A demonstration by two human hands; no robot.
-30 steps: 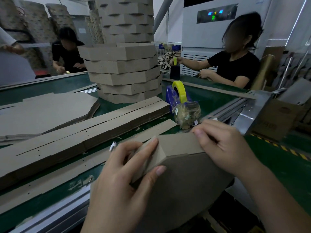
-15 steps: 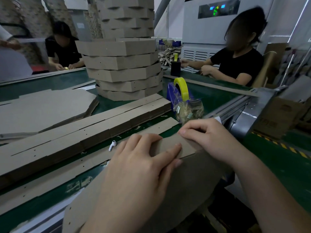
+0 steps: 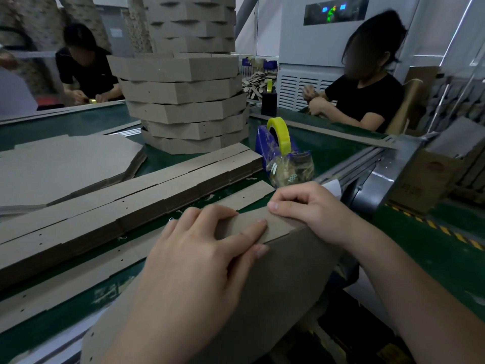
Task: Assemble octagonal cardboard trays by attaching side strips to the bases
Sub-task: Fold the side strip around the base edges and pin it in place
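Base (image 3: 288, 271) sits tilted at the near edge of the green table (image 3: 330, 151), its flat face turned toward the camera and its upper edge leaning away. Side strip (image 3: 279, 225) is folded over that upper edge. Its long axis runs left-right across the view, and the right end ends at a corner under the right hand (image 3: 312, 208).

Left hand (image 3: 194, 253) lies flat on the strip, fingers spread and fairly straight, pressing down. The index finger runs along the strip face and the thumb is on the base just under the fold. Right hand's fingers are curled over the strip's far edge at the corner, gripping it (thumb hidden, can't tell where it sits).

The left forearm covers the base's lower left, and the frame cuts off its bottom. The strip's left part is under the left hand, so its full length can't be made out.

Behind:
- piles of spare strips (image 3: 126, 206)
- stack of flat bases (image 3: 65, 164)
- tower of finished trays (image 3: 183, 101)
- blue tape dispenser (image 3: 265, 145) with a yellow roll
- crinkled plastic bag (image 3: 292, 169), contents unclear

Two people in black shirts work across the table.
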